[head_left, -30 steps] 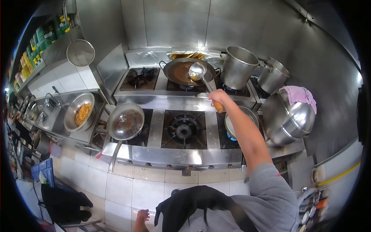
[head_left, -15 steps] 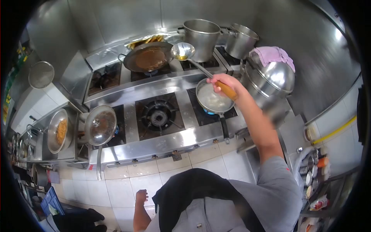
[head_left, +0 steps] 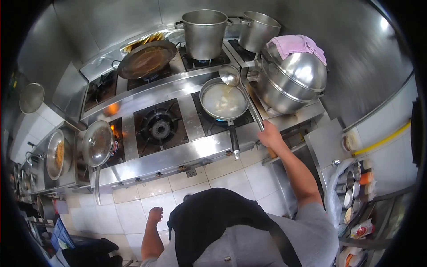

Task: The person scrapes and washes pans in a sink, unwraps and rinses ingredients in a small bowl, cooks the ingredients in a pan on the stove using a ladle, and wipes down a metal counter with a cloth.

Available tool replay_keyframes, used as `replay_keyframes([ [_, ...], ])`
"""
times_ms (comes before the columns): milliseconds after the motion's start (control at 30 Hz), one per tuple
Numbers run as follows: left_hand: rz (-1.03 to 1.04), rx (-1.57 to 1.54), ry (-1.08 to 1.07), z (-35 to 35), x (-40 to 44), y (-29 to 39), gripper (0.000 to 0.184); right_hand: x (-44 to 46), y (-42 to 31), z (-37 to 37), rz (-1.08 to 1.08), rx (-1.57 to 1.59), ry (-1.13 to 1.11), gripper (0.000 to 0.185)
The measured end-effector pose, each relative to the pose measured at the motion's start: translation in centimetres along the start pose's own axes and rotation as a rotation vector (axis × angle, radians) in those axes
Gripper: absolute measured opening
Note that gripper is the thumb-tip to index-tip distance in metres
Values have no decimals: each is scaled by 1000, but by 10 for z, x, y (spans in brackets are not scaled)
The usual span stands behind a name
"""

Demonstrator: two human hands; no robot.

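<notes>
My right hand [head_left: 270, 133] is closed around the handle of a long metal ladle [head_left: 230, 75]. The ladle's bowl is tipped over the far edge of a frying pan [head_left: 203, 105], and a thin yellowish trickle shows below it. Inside the pan, pale pieces [head_left: 227, 105] lie in cloudy liquid over a blue flame. The pan's black handle [head_left: 233, 137] points toward me. Down by my side, away from the stove, my left hand [head_left: 155, 215] hangs with its fingers curled and nothing visible in it.
Behind stand a dark wok [head_left: 147, 60] and tall pots [head_left: 204, 35]. A steamer with a domed lid [head_left: 302, 66] is close on the right. Flames rise beside a lidded pan [head_left: 98, 142] at left, its handle jutting past the stove edge. Seasoning containers [head_left: 351, 189] crowd the right.
My right hand has come down and toward me, bringing the ladle from above the back burners to over the frying pan, where it is tilted. Flames now show by the left pan.
</notes>
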State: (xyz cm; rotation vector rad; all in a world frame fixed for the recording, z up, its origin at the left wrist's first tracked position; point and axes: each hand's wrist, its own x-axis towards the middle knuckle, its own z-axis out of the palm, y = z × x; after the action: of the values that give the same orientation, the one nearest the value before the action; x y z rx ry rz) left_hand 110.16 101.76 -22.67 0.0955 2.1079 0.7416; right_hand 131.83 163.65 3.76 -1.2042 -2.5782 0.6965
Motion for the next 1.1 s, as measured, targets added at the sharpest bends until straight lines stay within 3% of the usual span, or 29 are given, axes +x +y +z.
replay_keyframes([
  [100,-111,-160,36,7,-9,23,32,1,30,9,26,-71,-3,33],
  [300,-47,-134,6,36,-3,16,37,4,65,27,59,-91,-67,34],
  [467,-44,-118,-26,48,-4,6,37,-28,63,29,20,99,-112,29],
  [567,255,189,-73,44,2,-8,27,-45,46,19,47,113,-171,29],
  [600,448,531,-53,44,5,-12,25,-48,39,10,46,110,-172,29],
  [633,638,875,-29,43,7,-14,24,-52,28,-2,222,241,-301,29],
  [667,639,869,-29,42,8,-14,24,-54,21,-9,399,370,-428,30],
  [733,597,922,-32,40,10,-11,28,-62,20,-13,394,372,-431,30],
  [800,641,909,-34,37,18,-15,25,-69,25,-10,382,365,-439,31],
  [867,464,689,-50,37,25,-14,21,-73,32,-4,86,128,-262,31],
  [933,565,800,-31,34,25,-11,14,-72,32,-4,51,85,-237,33],
  [967,464,551,-37,35,31,-15,13,-68,34,0,50,60,-178,34],
  [1100,352,259,-76,35,45,-19,34,-30,46,13,12,-86,-84,35],
])
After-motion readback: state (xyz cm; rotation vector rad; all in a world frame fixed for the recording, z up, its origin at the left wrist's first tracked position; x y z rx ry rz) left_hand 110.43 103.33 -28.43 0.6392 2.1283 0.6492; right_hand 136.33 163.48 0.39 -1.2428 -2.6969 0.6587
